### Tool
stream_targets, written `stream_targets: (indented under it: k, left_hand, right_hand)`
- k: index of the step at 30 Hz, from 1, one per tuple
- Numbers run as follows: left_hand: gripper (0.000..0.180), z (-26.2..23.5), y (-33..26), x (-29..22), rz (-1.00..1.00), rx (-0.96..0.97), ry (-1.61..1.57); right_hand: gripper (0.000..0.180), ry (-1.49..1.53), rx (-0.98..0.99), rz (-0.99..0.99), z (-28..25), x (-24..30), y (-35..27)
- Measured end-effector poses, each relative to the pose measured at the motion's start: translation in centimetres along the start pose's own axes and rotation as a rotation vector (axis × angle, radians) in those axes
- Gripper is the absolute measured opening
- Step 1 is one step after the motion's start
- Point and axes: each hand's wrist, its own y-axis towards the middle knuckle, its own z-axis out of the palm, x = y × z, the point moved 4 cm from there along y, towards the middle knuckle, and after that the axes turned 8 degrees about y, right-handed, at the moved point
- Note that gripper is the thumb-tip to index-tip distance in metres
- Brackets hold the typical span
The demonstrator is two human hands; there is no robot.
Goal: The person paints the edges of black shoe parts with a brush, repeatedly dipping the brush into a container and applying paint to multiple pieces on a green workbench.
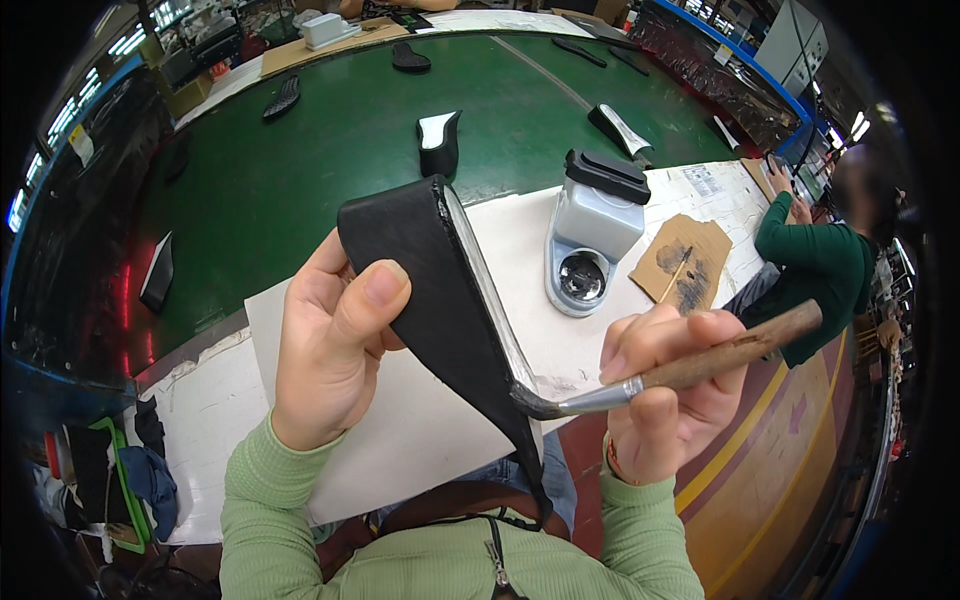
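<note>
My left hand grips a black wedge-shaped shoe sole by its thick heel end, thumb on its dark side. The sole is tilted, with its narrow toe end pointing down toward me. A pale strip runs along the edge facing right. Between the fingers of my right hand is a paintbrush with a wooden handle and metal ferrule. Its dark, wet-looking bristles touch the sole's edge near the lower end. To the right of the sole stands a grey-white dispenser with a black block on top and dark liquid in its round cup.
A stained cardboard piece with a thin stick lies right of the dispenser. Beyond the white table, a green conveyor belt carries several soles, including a wedge sole. A green basket sits at left. A co-worker in a green sleeve sits at right.
</note>
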Motion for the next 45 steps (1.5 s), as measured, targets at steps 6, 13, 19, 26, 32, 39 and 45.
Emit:
stream_targets:
  k: [6, 13, 19, 26, 32, 39, 45]
  left_hand:
    - [0.045, 0.1, 0.1, -0.1, 0.005, -0.023, 0.010]
    - [0.042, -0.7, 1.2, 0.9, -0.095, -0.035, 0.094]
    - [0.046, -2.9, 4.2, 6.9, -0.437, -0.037, -0.089]
    - [0.049, -3.8, 5.5, 10.7, -0.468, 0.039, -0.417]
    - [0.049, -3.7, 5.2, 10.5, -0.415, 0.022, -0.359]
    - [0.033, -2.6, 4.7, 8.8, -0.380, -0.003, -0.319]
    - [0.038, -1.5, 4.1, 7.4, -0.297, 0.088, -0.184]
  right_hand:
    - [0.048, -0.005, 0.016, -0.003, 0.0, 0.3, -0.4]
    - [0.050, 0.073, -0.177, 0.213, -2.8, -0.1, -0.8]
    - [0.039, -0.352, -0.406, 0.137, -9.6, -3.5, -0.6]
    - [0.036, -0.665, -0.286, 0.204, -13.5, -7.4, -1.6]
    - [0.035, -0.818, -0.189, 0.206, -13.8, -8.8, -1.7]
    - [0.034, -0.545, -0.334, 0.394, -14.7, -10.0, -2.2]
    - [0.033, 0.153, -0.389, 0.638, -10.2, -8.7, -2.0]
